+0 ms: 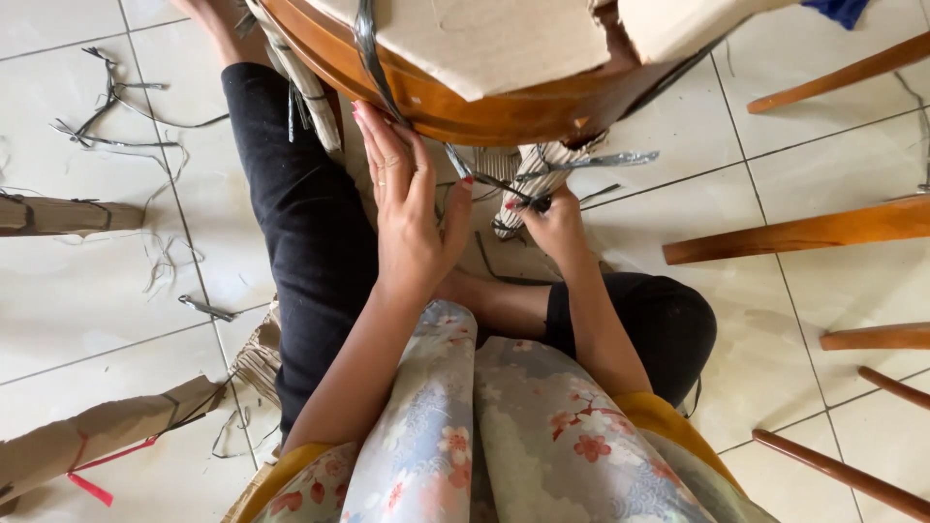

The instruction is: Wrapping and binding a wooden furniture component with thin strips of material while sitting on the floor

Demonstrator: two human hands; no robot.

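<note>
A round brown wooden frame [504, 111] with cardboard [484, 39] on it stands in front of me. My left hand [412, 208] lies flat and open against its lower rim, fingers spread, next to a grey plastic strap [373, 58] running over the wood. My right hand [552, 223] is closed, pinching the end of a grey strap [601, 160] that stretches toward the frame, beside a paper-wrapped leg [533, 184]. My legs in black trousers lie on the tiled floor under the frame.
Cut grey strap pieces [116, 116] litter the white tile floor at left. Torn brown wrapping paper [87, 436] with red tape lies lower left, more paper [68, 215] at the left edge. Brown wooden furniture legs [804, 232] lie to the right.
</note>
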